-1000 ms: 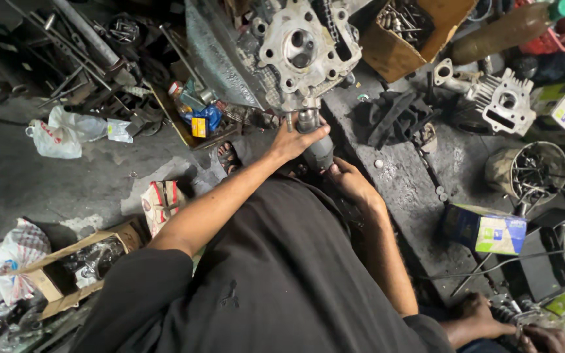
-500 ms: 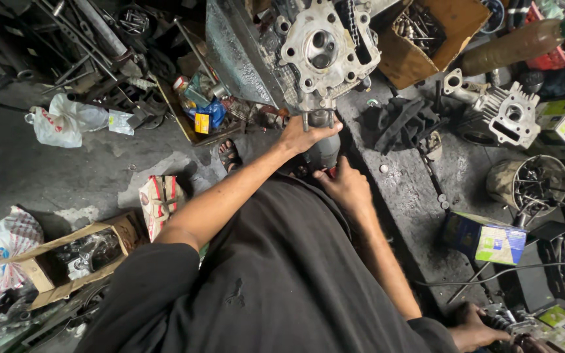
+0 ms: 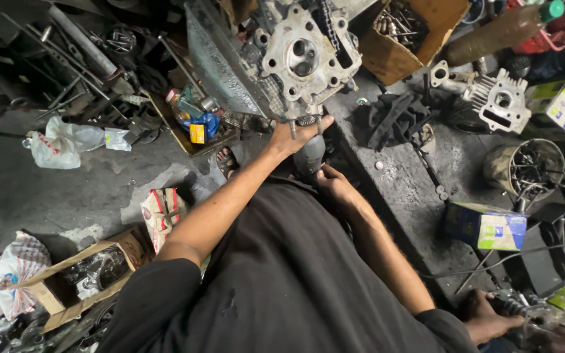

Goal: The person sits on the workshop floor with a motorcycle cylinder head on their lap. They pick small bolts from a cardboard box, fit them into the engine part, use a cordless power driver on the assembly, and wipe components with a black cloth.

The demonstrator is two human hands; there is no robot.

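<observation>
Cast-aluminium cylinder head (image 3: 305,55) at 12 o'clock looks heavy, rigid, greasy; left hand (image 3: 295,136) wraps its lower studs, right hand (image 3: 333,184) pinches the dark part (image 3: 309,155) beneath; grip bosses, not fins.

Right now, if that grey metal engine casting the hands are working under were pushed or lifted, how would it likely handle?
The engine casting looks like thick solid metal, so probably heavy and rigid. Its grimy surface may be slippery. The left hand presses up beneath it and the right hand sits just below, beside a dark round part; it seems to overhang the bench, so it might tip.
</observation>
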